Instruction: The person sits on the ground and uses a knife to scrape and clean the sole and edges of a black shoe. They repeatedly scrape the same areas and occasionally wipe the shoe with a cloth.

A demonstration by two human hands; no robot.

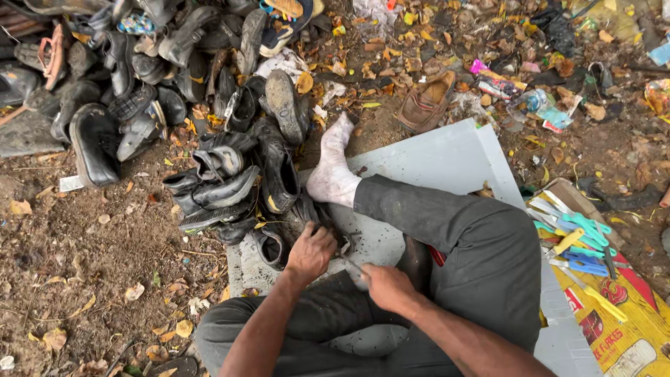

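**Black shoe under repair on a grey board**

Seated on the ground, working on one black shoe (pixel 301 216) lying on the grey board (pixel 447 157). Left hand (pixel 310 253) clamped down on the shoe's edge, fingers (pixel 322 236) curled closed around it. Right hand (pixel 388 286) closed on a thin metal tool (pixel 354 266), tip pointing toward the shoe, just beside the left fingers. Judged step: cutting or prising at the shoe's edge, midway through. Next move would call for a firm hold from the left fingers and a short, controlled push of the tool away from them.

Beyond the fingers: one socked foot (pixel 333 167) stretched out past the shoe. Farther ahead, one brown shoe (pixel 427 101) alone among dry leaves. Ahead and to the left of the fingers, a heap of black shoes (pixel 139 91), too tangled to count. To the right of the fingers, a printed sheet (pixel 621 328) bearing several hand tools with green, blue and yellow handles (pixel 583 244); exact number unclear.
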